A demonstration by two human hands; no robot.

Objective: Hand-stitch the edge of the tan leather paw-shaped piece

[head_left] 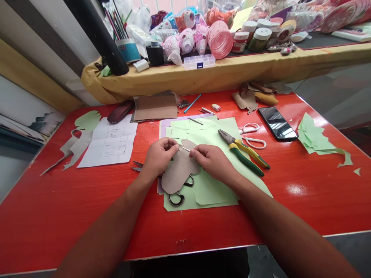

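Observation:
A cut piece of grey-beige leather (178, 173) with rounded ends is held over the middle of the table. My left hand (159, 156) pinches its upper edge between thumb and fingers. In my right hand (213, 160), closed at the fingertips, is a thin, pale metallic rod (184, 148) whose tip reaches the leather beside my left thumb. Its exact kind is too small to make out. Under the leather lie black-handled scissors (176, 199), partly hidden, on green paper sheets (220, 195).
Right of my hands lie pliers (242, 150), white-handled scissors (255, 143) and a phone (277, 123). Green paper scraps (314, 135) are farther right. Leftward are a printed sheet (108, 143), leather offcuts (78, 144) and a dark case (120, 111). A crowded shelf (246, 63) runs behind.

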